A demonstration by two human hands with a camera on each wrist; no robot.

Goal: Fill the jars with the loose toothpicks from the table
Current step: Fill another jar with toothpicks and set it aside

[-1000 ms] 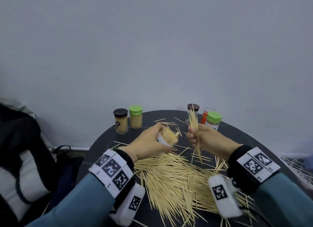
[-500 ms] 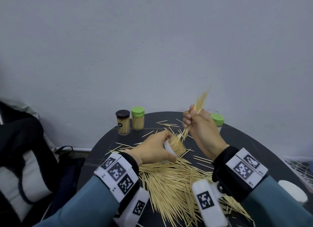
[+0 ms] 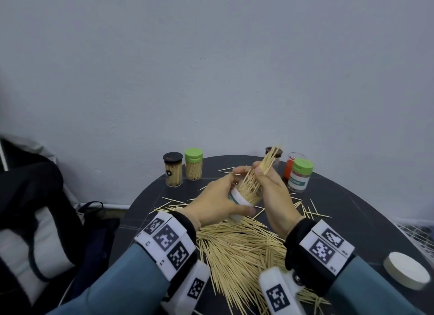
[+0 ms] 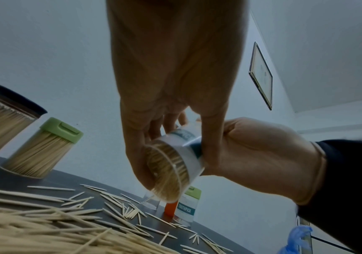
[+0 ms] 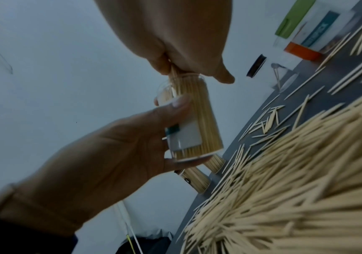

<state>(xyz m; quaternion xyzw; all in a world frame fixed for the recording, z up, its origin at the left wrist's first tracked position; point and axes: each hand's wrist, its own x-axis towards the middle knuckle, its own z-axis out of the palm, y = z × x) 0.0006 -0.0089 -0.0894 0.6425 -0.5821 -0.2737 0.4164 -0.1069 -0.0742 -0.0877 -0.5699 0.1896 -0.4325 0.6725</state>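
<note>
My left hand [image 3: 216, 202] grips a clear jar [image 3: 239, 198] with a white and teal label, tilted with its mouth up and away from me, above the table. The jar is nearly full of toothpicks, as its base [image 4: 171, 173] shows from below. My right hand [image 3: 270, 187] pinches a bundle of toothpicks [image 3: 270, 159]. The bundle's lower ends reach into the jar's mouth [image 5: 180, 80], and its upper ends fan out above my fingers. A large pile of loose toothpicks [image 3: 239, 251] covers the dark round table [image 3: 352, 209] under both wrists.
Two filled jars, black-lidded [image 3: 173, 169] and green-lidded [image 3: 193, 164], stand at the back left. At the back right are a dark-lidded jar [image 3: 274, 151], an orange-labelled open jar [image 3: 290, 166] and a green-lidded jar [image 3: 300, 176]. A white lid [image 3: 406, 270] lies near the right edge. A dark bag [image 3: 35, 209] sits left of the table.
My right hand lifted the bundle off the pile, turned it upright and brought its lower ends into the jar. My left hand raised the jar and tipped its mouth upward.
</note>
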